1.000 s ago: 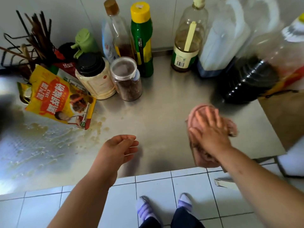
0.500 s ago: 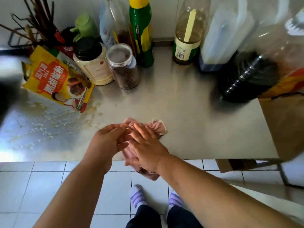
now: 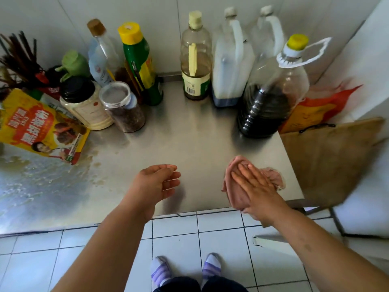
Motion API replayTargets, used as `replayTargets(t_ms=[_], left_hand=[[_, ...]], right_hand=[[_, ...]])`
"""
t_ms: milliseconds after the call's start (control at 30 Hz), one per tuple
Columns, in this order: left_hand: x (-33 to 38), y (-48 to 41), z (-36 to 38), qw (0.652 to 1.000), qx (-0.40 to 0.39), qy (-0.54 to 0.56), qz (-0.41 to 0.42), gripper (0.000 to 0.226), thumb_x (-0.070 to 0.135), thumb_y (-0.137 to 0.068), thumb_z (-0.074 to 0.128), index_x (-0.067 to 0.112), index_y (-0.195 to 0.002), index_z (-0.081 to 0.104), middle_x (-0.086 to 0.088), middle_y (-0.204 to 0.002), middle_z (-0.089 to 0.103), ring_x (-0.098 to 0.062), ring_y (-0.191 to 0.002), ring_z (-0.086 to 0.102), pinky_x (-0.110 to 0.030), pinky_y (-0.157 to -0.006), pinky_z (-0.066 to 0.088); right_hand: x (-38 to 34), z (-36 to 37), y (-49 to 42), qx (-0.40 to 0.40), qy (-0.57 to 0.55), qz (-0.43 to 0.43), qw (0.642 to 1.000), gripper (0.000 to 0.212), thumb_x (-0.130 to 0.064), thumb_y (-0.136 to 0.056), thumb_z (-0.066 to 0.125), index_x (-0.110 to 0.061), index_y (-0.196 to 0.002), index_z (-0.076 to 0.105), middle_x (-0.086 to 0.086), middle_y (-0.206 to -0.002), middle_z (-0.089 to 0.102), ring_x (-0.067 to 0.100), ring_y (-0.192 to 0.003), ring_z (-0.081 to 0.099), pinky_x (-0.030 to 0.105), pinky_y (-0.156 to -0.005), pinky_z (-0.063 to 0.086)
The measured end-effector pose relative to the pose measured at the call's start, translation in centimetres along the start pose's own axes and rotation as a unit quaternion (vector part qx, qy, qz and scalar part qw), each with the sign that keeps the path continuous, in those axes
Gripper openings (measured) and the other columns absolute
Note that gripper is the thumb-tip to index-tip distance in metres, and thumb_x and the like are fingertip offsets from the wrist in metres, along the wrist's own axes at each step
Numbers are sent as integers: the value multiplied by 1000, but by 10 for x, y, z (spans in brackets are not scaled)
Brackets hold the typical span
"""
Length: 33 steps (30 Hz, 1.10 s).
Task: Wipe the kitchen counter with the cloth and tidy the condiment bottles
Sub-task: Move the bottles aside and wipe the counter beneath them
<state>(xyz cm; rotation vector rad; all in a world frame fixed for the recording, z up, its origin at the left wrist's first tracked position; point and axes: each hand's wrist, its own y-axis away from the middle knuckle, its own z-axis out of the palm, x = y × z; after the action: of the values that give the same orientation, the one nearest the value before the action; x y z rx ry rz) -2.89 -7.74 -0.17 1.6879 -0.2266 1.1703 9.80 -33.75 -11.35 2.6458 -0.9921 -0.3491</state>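
While left hand (image 3: 156,186) hovers, cloth (image 3: 232,191) under right fingers (image 3: 252,176).

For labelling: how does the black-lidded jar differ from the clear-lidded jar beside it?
The black-lidded jar has an opaque lid and pale contents; the clear-lidded jar has a see-through lid and dark brown contents. The black-lidded jar looks wider than the clear-lidded jar. Both stand upright on the counter.

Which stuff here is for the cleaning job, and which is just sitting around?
For the job: cloth, pressed by the right hand; counter; green bottle; dark jug.
Sitting around: chopsticks; board; orange bag.
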Motion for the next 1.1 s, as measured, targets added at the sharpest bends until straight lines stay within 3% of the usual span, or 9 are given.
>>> replayTargets(t_ms=[67,167,233,333,467,567,667,833,1100], left_hand=[[5,0,6,1000,-4,1,10,14,14,-94,53,10,-97,67,-8,-92,71,-22,-84,66,-40,-87,51],[6,3,13,1000,-13,6,19,13,15,-93,55,10,-96,67,-8,-90,71,-21,-82,66,-36,-81,52],[6,5,17,1000,-20,4,22,13,15,-93,55,11,-95,67,-7,-89,72,-21,-81,67,-35,-80,52],[3,5,15,1000,-13,-1,25,13,16,-93,56,11,-95,68,-7,-90,73,-21,-83,68,-37,-82,53],[-2,5,6,1000,-1,3,22,14,16,-92,57,10,-97,68,-8,-93,73,-22,-86,69,-39,-84,53],[-6,5,-2,1000,9,9,18,14,16,-92,57,10,-96,69,-8,-91,74,-22,-84,69,-39,-83,53],[-8,6,-16,1000,22,10,12,14,17,-92,57,10,-97,69,-8,-92,74,-22,-85,70,-39,-83,53],[-8,6,-53,998,58,37,13,15,16,-92,57,11,-97,70,-6,-87,75,-20,-81,71,-36,-79,54],[2,-13,-101,998,55,31,2,15,15,-93,54,11,-94,68,-6,-86,74,-21,-80,69,-33,-74,53]], right_hand=[[5,-18,-4,-46,-84,-10,995,99,-40,-82,70,-35,-152,0,-8,-157,-20,16,-146,-18,32,-120,-4],[3,-49,-1,34,-359,82,929,32,-21,-93,60,-40,-119,62,-5,-135,57,20,-129,50,30,-104,38],[4,-65,2,99,-481,137,860,25,-21,-97,53,-41,-106,65,-8,-113,68,16,-106,62,34,-90,51],[14,-75,3,188,-543,191,795,25,-20,-98,51,-35,-117,57,-3,-115,65,18,-108,60,39,-89,52],[30,-56,7,209,-367,337,841,62,-17,-93,58,-19,-147,30,13,-150,34,35,-133,40,45,-103,40],[22,-44,-2,245,-251,254,902,63,-34,-92,56,-31,-148,25,9,-159,15,36,-144,17,52,-112,27],[10,-21,-27,119,-95,197,968,59,-54,-96,31,-36,-150,15,5,-162,3,33,-147,5,52,-118,13],[-38,-13,-79,120,-26,218,968,67,-53,-95,32,-20,-152,20,15,-160,14,38,-145,17,52,-117,14],[-199,-12,-107,88,-3,-66,994,63,-36,-90,40,-26,-150,27,7,-159,22,33,-144,23,45,-116,14]])
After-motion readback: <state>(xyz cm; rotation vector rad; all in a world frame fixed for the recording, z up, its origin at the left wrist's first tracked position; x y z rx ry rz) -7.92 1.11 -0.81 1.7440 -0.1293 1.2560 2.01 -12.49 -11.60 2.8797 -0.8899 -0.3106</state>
